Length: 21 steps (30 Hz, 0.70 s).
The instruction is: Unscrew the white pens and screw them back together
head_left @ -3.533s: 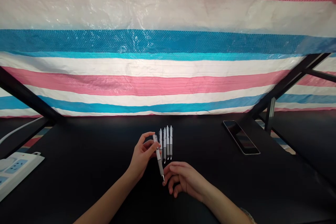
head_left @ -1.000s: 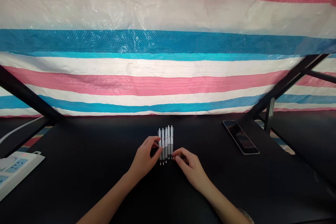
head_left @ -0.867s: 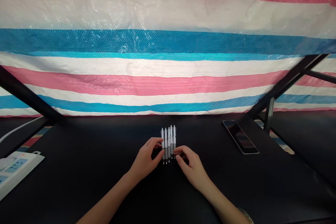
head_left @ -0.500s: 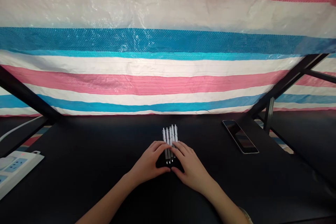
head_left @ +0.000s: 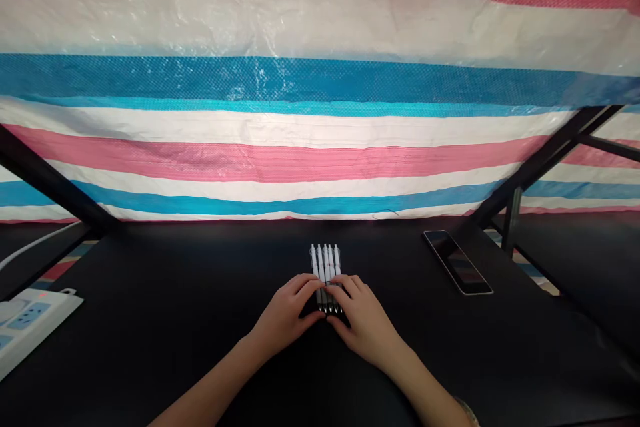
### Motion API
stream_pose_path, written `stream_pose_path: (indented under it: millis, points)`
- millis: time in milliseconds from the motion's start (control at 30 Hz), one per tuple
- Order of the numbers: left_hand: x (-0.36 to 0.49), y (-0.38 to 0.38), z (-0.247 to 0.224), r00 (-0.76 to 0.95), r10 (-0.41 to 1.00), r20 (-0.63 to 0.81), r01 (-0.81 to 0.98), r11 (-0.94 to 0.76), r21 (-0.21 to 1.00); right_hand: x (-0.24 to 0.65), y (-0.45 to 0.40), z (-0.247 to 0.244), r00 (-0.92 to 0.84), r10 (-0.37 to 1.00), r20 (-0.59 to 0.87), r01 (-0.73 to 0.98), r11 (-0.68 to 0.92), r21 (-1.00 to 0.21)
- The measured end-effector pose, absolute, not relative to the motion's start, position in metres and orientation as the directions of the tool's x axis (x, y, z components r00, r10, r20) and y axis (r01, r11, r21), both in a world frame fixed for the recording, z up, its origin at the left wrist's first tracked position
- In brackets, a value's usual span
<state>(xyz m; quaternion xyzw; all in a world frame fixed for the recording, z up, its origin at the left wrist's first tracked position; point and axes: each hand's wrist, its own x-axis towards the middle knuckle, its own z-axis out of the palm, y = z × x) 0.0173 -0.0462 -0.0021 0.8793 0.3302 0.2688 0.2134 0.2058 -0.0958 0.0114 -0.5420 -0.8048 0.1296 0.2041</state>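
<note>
Five pens (head_left: 325, 263) lie close side by side on the table (head_left: 175, 320), pointing toward the person, their push buttons nearly level at the far end. The left hand (head_left: 290, 310) and right hand (head_left: 363, 317) arch over them, fingers bent and thumbs spread away from the forefingers; the fingertips lie over the barrels and the thumbs nearly meet by the shiny writing tips. Whether the fingertips press cannot be told, since the hands hide part of the row.

At the left edge, a white power strip (head_left: 47, 323) with pale blue sockets carries what looks like a rounded plug (head_left: 11, 310); a pale cable (head_left: 37, 243) curves behind it. A dark flat phone (head_left: 457, 262) lies slantwise, well apart on the right. Smooth matte black covers the table. Beyond it hangs a wrinkled, woven plastic sheet (head_left: 280, 80), striped and glossy, between sloping black bars (head_left: 55, 183).
</note>
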Motion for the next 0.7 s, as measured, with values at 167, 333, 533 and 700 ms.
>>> stream_pose_path:
  millis: [167,333,533,700]
  points:
    - [0.017,-0.048,-0.001,0.642,0.712,0.283,0.462,-0.654,0.599,0.206,-0.095,0.010,-0.289,0.936,0.201,0.822,0.350,-0.449]
    - [0.019,-0.052,0.000,0.683,0.682,0.262,0.445,-0.673,0.591,0.207,-0.094,0.005,-0.215,0.950,0.227,0.843,0.298,-0.447]
    - [0.019,-0.053,0.002,0.699,0.671,0.248,0.443,-0.678,0.586,0.207,-0.093,0.003,-0.192,0.947,0.257,0.853,0.290,-0.435]
    - [0.019,-0.054,0.004,0.717,0.659,0.226,0.443,-0.682,0.582,0.207,-0.093,0.001,-0.189,0.944,0.272,0.863,0.292,-0.414]
